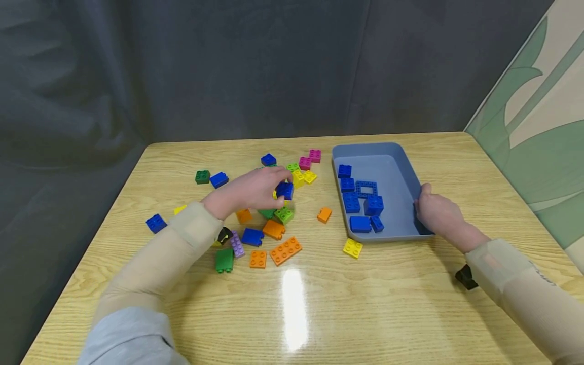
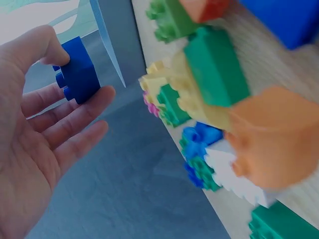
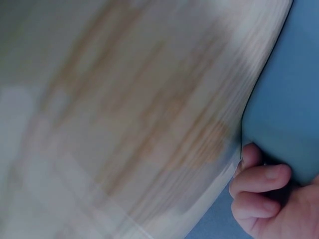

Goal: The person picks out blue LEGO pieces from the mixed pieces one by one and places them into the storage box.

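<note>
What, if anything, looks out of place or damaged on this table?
One yellow brick looks slightly out of place: it lies just outside the tray, apart from the other yellow bricks, while the tray holds only blue bricks. No damage is visible.

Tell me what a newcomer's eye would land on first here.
Probably the grey-blue tray on the right side of the table, its blue bricks sitting toward its left side and the right hand gripping its right edge. Next, the left hand, pinching a single blue brick over the scattered multicoloured bricks.
</note>
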`<state>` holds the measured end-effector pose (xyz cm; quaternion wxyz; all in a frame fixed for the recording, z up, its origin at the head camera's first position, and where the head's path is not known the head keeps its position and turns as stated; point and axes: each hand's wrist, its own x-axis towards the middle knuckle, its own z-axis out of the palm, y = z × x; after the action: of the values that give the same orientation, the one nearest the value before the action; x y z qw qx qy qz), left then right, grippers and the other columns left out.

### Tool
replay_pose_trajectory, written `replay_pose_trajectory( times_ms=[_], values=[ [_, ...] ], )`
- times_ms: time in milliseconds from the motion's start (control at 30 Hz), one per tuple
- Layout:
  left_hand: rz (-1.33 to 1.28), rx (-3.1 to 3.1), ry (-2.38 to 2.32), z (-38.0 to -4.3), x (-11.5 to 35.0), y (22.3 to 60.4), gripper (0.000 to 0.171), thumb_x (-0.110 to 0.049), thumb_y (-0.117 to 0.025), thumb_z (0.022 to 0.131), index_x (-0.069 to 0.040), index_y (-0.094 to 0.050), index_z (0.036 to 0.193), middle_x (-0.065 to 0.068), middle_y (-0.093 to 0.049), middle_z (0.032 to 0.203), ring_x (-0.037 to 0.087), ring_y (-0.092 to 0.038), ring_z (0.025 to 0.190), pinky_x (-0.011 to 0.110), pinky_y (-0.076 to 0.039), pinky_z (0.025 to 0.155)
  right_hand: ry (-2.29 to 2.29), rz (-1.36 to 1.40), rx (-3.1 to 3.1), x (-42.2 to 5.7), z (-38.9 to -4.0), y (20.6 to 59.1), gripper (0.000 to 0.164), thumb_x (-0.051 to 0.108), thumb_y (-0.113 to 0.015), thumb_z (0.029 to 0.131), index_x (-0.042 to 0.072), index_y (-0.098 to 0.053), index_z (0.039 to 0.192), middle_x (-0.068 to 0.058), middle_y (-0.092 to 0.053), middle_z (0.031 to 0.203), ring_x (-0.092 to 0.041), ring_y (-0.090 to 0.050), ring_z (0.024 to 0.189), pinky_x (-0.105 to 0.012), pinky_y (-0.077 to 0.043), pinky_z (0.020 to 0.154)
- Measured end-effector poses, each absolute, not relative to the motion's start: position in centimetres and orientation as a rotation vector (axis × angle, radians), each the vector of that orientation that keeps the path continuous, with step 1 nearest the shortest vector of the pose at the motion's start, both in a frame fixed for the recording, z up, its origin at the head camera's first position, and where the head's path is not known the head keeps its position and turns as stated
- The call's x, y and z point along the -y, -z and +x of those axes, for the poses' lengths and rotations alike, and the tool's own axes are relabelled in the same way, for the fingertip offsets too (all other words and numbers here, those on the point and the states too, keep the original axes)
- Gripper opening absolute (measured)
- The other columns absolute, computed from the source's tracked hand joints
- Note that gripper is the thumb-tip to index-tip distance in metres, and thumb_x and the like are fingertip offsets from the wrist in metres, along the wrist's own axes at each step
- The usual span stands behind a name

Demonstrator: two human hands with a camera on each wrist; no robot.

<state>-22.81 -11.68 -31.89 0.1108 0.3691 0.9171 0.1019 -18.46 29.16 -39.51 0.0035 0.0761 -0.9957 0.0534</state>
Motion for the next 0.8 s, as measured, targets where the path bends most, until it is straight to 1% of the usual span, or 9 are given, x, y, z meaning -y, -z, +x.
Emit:
replay_pose_trajectory(
  times_ms=[100, 167, 267, 300, 400, 500, 600, 800],
  values=[
    [1.108, -2.694, -0.297, -23.4, 10.5, 31.5, 0.045, -0.021, -0.064, 0.088, -0.008, -0.054, 0.130, 0.008, -0.054, 0.127, 0.020, -0.053, 0.091, 0.034, -0.048, 0.087, -0.179, 0.224, 3.131, -29.2, -18.5, 39.5, 0.030, 0.006, -0.042, 0.098, -0.020, -0.029, 0.107, -0.013, -0.045, 0.049, -0.028, -0.050, 0.043, -0.047, -0.043, 0.040],
    [1.120, -2.697, -0.302, -23.7, 9.7, 31.3, 0.045, -0.021, -0.063, 0.088, -0.009, -0.053, 0.131, 0.008, -0.053, 0.130, 0.020, -0.053, 0.092, 0.034, -0.047, 0.088, -0.183, 0.218, 3.140, -29.2, -18.5, 39.4, 0.029, 0.006, -0.041, 0.099, -0.019, -0.029, 0.107, -0.014, -0.046, 0.050, -0.028, -0.051, 0.043, -0.047, -0.043, 0.040],
    [1.138, -2.707, -0.322, -24.2, 8.6, 31.1, 0.043, -0.021, -0.062, 0.089, -0.010, -0.053, 0.130, 0.006, -0.051, 0.133, 0.020, -0.053, 0.099, 0.035, -0.045, 0.092, -0.184, 0.217, 3.153, -29.2, -18.5, 39.3, 0.030, 0.006, -0.041, 0.099, -0.020, -0.028, 0.107, -0.014, -0.046, 0.051, -0.027, -0.051, 0.044, -0.046, -0.043, 0.040],
    [1.140, -2.710, -0.332, -24.3, 8.2, 31.1, 0.044, -0.022, -0.062, 0.090, -0.011, -0.052, 0.131, 0.006, -0.049, 0.136, 0.021, -0.052, 0.104, 0.036, -0.044, 0.096, -0.184, 0.219, 3.155, -29.1, -18.5, 39.3, 0.030, 0.006, -0.041, 0.099, -0.020, -0.028, 0.107, -0.014, -0.046, 0.050, -0.027, -0.051, 0.043, -0.045, -0.043, 0.040],
    [1.156, -2.725, -0.361, -24.8, 7.3, 31.1, 0.044, -0.023, -0.063, 0.090, -0.012, -0.052, 0.131, 0.006, -0.049, 0.137, 0.021, -0.051, 0.110, 0.037, -0.042, 0.099, -0.188, 0.240, 3.137, -29.0, -18.5, 39.3, 0.030, 0.005, -0.041, 0.098, -0.021, -0.029, 0.108, -0.013, -0.045, 0.049, -0.027, -0.051, 0.042, -0.045, -0.043, 0.039],
    [1.193, -2.730, -0.404, -25.4, 6.3, 30.9, 0.045, -0.024, -0.062, 0.090, -0.011, -0.053, 0.132, 0.006, -0.050, 0.135, 0.021, -0.052, 0.110, 0.036, -0.043, 0.099, -0.193, 0.250, 3.120, -29.1, -18.5, 39.3, 0.030, 0.005, -0.042, 0.098, -0.021, -0.029, 0.107, -0.013, -0.045, 0.049, -0.028, -0.050, 0.041, -0.046, -0.043, 0.039],
    [1.214, -2.729, -0.417, -26.0, 5.1, 30.7, 0.045, -0.024, -0.061, 0.091, -0.010, -0.053, 0.134, 0.004, -0.051, 0.132, 0.018, -0.053, 0.108, 0.032, -0.043, 0.097, -0.195, 0.241, 3.124, -29.1, -18.6, 39.3, 0.030, 0.005, -0.041, 0.098, -0.021, -0.029, 0.107, -0.014, -0.045, 0.049, -0.028, -0.050, 0.042, -0.046, -0.042, 0.039],
    [1.184, -2.725, -0.380, -27.0, 2.6, 30.8, 0.047, -0.027, -0.059, 0.094, -0.014, -0.051, 0.138, 0.001, -0.051, 0.132, 0.013, -0.053, 0.107, 0.027, -0.043, 0.096, -0.193, 0.222, 3.149, -29.0, -18.5, 39.2, 0.032, 0.005, -0.040, 0.098, -0.022, -0.029, 0.110, -0.014, -0.046, 0.050, -0.028, -0.051, 0.043, -0.046, -0.043, 0.039]
  ],
)
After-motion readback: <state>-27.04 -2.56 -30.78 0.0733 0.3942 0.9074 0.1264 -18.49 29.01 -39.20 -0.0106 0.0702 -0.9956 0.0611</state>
